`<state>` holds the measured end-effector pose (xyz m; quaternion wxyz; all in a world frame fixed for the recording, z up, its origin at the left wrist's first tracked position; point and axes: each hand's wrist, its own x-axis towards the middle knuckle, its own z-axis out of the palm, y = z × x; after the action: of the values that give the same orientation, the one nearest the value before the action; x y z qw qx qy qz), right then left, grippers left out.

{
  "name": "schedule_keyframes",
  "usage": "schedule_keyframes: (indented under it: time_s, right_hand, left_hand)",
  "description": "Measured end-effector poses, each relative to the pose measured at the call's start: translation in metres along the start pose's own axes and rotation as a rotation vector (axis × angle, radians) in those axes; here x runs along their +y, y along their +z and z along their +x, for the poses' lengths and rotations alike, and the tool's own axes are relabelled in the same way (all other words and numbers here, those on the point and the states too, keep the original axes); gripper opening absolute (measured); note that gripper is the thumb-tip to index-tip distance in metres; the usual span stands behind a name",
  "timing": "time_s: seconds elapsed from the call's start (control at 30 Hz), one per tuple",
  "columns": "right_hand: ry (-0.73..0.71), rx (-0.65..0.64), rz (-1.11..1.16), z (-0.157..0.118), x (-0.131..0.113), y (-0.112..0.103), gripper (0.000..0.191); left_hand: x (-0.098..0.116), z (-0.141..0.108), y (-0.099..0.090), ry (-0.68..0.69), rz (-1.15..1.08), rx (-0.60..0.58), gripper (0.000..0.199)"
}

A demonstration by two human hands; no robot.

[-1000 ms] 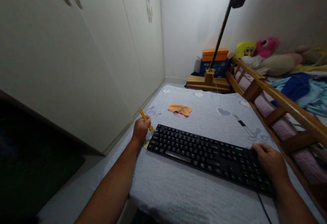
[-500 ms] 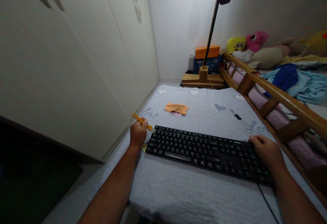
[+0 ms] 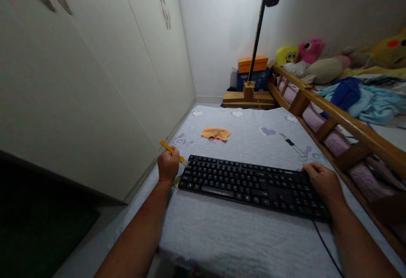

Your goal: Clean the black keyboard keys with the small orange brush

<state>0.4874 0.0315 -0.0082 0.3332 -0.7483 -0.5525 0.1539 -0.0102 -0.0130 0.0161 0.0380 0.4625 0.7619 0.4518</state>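
My left hand (image 3: 168, 164) is closed round the yellow handle of a small brush (image 3: 166, 145). The brush's pale bristles touch or hover over the upper left corner of a black keyboard (image 3: 236, 183); I cannot tell which. At the keyboard's other end, my right hand (image 3: 323, 183) is closed on the right edge, thumb and fingers by the top right corner. A bit of yellowish material (image 3: 176, 181) shows beside the keyboard's left edge, partly hidden. Behind the keyboard, an orange cloth (image 3: 216, 133) lies on the bedsheet-like table cover (image 3: 247, 235).
A thin metal tool with a black band (image 3: 289, 142) lies at the back right. White wardrobe doors (image 3: 127, 79) rise on the left. A wooden bed rail (image 3: 349, 121) runs along the right. A black stand (image 3: 258, 33) stands behind. The keyboard's cable (image 3: 326, 246) trails forward.
The whole view has shifted slightly, so things sit a little further left. The brush's bristles have moved a little off the keys towards the keyboard's left edge. Both hands keep their hold.
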Motion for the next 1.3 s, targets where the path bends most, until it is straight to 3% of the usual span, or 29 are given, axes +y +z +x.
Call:
schedule_keyframes:
  time_s: [0.37,0.57,0.8,1.03,1.3]
  right_hand:
    - [-0.029,0.011,0.033,-0.001,0.001,-0.001,0.037]
    - [-0.009,-0.024,0.024,-0.003,-0.006,-0.005,0.037]
    - [0.03,-0.033,0.008,-0.004,-0.01,-0.006,0.04]
    - [0.023,-0.035,0.004,-0.006,-0.014,-0.008,0.042]
    - [0.017,-0.017,0.016,-0.005,-0.011,-0.006,0.039]
  left_hand:
    - [-0.002,0.004,-0.005,0.017,0.003,0.019,0.029]
    - [-0.001,0.005,-0.005,0.047,-0.018,-0.119,0.03]
    - [-0.001,0.012,-0.024,0.063,-0.001,-0.29,0.031]
    - [0.006,0.006,-0.023,0.036,0.008,-0.182,0.031]
    - [-0.002,-0.003,-0.02,0.046,-0.021,-0.168,0.03]
